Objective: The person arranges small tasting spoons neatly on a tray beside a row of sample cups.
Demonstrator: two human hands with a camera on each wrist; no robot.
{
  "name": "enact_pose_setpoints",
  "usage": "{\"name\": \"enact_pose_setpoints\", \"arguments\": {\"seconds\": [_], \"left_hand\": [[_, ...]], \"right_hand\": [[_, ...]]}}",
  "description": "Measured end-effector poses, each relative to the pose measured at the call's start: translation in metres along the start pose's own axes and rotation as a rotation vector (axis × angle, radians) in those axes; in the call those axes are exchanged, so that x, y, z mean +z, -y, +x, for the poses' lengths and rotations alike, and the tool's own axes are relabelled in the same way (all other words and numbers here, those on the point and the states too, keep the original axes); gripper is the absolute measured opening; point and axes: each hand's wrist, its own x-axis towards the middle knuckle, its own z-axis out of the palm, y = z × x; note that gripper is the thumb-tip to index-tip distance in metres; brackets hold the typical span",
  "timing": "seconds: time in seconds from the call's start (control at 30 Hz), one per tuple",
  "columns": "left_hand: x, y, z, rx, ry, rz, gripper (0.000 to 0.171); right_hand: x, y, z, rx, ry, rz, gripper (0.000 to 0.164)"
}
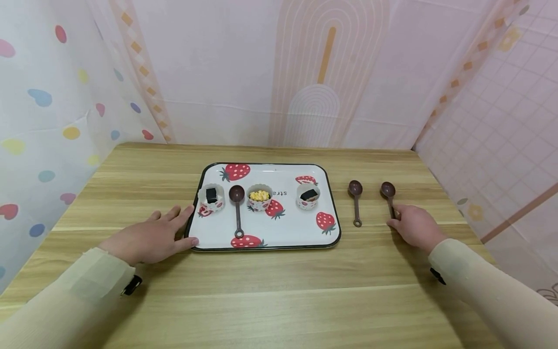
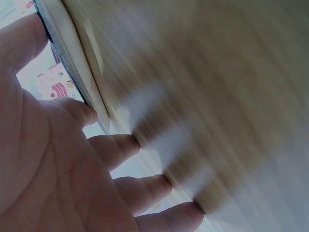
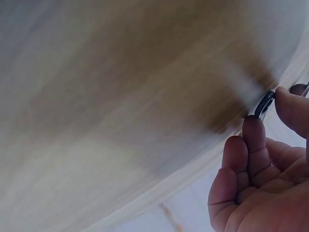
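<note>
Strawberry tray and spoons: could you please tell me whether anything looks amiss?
Nothing looks spilled or damaged. One slight oddity, perhaps: a brown spoon lies on the strawberry tray, while a second spoon lies on the table and the right hand grips a third spoon.

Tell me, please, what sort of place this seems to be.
Probably a small staged tabletop set-up, perhaps indoors: patterned hangings line three sides of a wood-grain table bearing a strawberry-print tray.

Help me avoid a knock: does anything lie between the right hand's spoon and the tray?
Yes: a second spoon lies on the table between the tray and the held spoon. Nothing else visible does.
</note>
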Motion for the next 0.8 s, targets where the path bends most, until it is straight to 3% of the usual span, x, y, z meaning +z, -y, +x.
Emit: {"name": "enact_pose_setpoints", "arguments": {"seconds": [0.13, 0.37, 0.8], "left_hand": [[-0.0001, 0.0002, -0.0002, 0.002, -0.001, -0.001, 0.107], [-0.0001, 0.0004, -0.0002, 0.008, -0.004, -0.003, 0.106], [-0.0003, -0.0001, -0.0002, 0.005, 0.002, -0.005, 0.106]], "right_hand": [[-0.0017, 0.0007, 0.0003, 0.006, 0.010, -0.008, 0.047], [-0.0031, 0.0019, -0.0005, 0.035, 0.024, 0.022, 0.020], [-0.0019, 0.0002, -0.0005, 0.044, 0.004, 0.021, 0.038]]}}
